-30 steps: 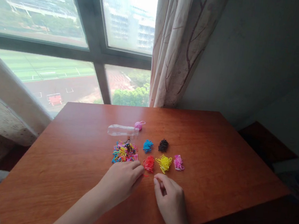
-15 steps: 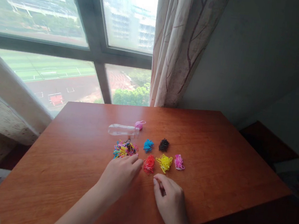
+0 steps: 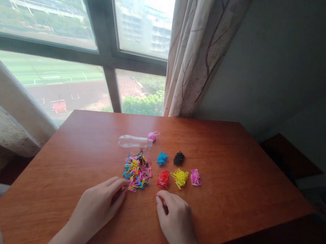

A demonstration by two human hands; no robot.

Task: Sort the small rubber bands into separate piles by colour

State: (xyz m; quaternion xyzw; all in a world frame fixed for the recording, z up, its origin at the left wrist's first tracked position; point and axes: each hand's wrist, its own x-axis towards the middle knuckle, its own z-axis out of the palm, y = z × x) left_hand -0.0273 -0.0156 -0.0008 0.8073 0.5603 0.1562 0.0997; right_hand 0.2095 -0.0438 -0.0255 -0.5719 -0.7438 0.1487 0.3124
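Note:
A mixed heap of small coloured rubber bands (image 3: 137, 171) lies on the wooden table (image 3: 234, 170). Beside it sit sorted little piles: blue (image 3: 162, 159), black (image 3: 179, 158), red (image 3: 162, 178), yellow (image 3: 179, 178) and pink (image 3: 195, 177). My left hand (image 3: 97, 207) rests on the table just below the mixed heap, fingers loosely stretched, its fingertips touching the heap's near edge. My right hand (image 3: 174, 220) lies below the red pile with its fingers curled under; whether anything is in them is hidden.
A clear plastic bottle (image 3: 132, 142) with a pink cap (image 3: 151, 136) lies on its side behind the heap. A window and a curtain (image 3: 198, 51) stand at the table's far edge. A dark low surface (image 3: 291, 157) is at the right.
Both hands have drawn back toward me and to the left. The left hand has come off the heap's right side, so the whole mixed heap shows.

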